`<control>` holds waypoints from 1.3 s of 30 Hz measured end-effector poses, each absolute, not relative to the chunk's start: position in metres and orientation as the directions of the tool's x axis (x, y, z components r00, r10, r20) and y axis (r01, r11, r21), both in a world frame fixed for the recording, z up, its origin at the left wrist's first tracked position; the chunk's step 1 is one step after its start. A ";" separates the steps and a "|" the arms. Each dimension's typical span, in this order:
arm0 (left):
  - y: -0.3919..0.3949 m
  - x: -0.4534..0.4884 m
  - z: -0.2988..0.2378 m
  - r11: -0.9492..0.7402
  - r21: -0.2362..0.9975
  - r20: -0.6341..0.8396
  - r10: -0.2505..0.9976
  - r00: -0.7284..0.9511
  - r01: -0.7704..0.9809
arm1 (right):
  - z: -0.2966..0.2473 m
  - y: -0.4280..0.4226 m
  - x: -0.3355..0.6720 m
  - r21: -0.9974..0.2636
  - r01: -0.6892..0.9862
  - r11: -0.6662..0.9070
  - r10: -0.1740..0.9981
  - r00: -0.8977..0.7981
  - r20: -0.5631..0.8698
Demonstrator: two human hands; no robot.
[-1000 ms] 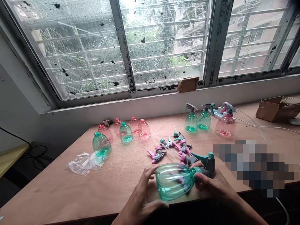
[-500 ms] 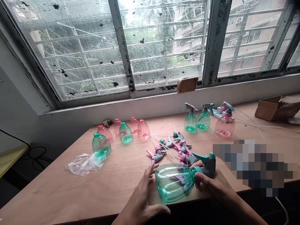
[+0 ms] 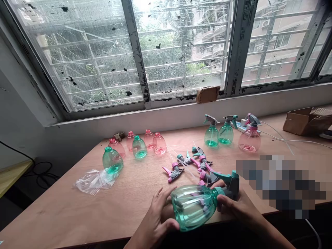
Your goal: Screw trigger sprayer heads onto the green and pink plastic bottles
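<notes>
A green see-through spray bottle (image 3: 193,207) lies on its side in the air near the table's front edge, its grey and teal trigger head to the right. The fingers of my right hand (image 3: 237,205) are closed around its collar, just below the trigger. My left hand (image 3: 162,214) cups the bottle's base, thumb at the near edge and fingers partly behind it. Just beyond the bottle lie several loose trigger heads (image 3: 176,172), pink-grey and teal-grey, with thin white tubes; the bottle partly covers some.
Headless pink bottles (image 3: 159,144) and green bottles (image 3: 140,148) stand at the back left, beside a clear plastic bag (image 3: 93,182). At the back right are green spray bottles (image 3: 211,136), a pink one (image 3: 249,140), a power strip and a cardboard box (image 3: 304,121). A blurred patch hides the right side.
My left thumb has closed in against the bottle's base. The base has tipped slightly lower, while my right hand keeps its hold at the collar.
</notes>
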State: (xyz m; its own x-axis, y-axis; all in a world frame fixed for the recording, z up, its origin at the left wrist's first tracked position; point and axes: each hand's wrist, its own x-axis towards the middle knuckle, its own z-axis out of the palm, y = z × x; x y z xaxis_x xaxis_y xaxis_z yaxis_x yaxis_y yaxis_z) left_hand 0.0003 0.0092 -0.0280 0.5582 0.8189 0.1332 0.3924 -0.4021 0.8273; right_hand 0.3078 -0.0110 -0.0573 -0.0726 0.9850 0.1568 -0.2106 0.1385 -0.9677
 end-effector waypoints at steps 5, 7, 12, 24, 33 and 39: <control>0.009 0.001 -0.032 -0.483 0.732 0.145 0.800 0.582 0.480 | -0.051 -0.012 0.305 -0.968 -0.211 0.138 0.987 -0.052 0.152; 0.008 0.004 -0.032 -0.526 0.732 0.217 0.782 0.584 0.432 | -0.049 -0.012 0.304 -0.968 -0.208 0.140 0.987 -0.050 0.154; 0.004 0.006 -0.030 -0.526 0.785 0.303 0.787 0.537 0.328 | -0.046 -0.013 0.303 -0.975 -0.182 0.127 0.991 -0.012 0.132; 0.005 0.004 -0.018 -0.356 0.898 0.144 0.794 0.591 0.260 | -0.050 -0.014 0.306 -0.976 -0.163 0.147 0.982 -0.092 0.163; 0.004 0.007 -0.028 -0.467 0.815 0.231 0.805 0.547 0.343 | -0.048 -0.009 0.305 -0.975 -0.153 0.164 0.978 -0.107 0.181; 0.001 0.009 -0.023 -0.426 0.841 0.198 0.817 0.542 0.334 | -0.045 -0.013 0.302 -0.966 -0.247 0.076 0.990 -0.098 0.102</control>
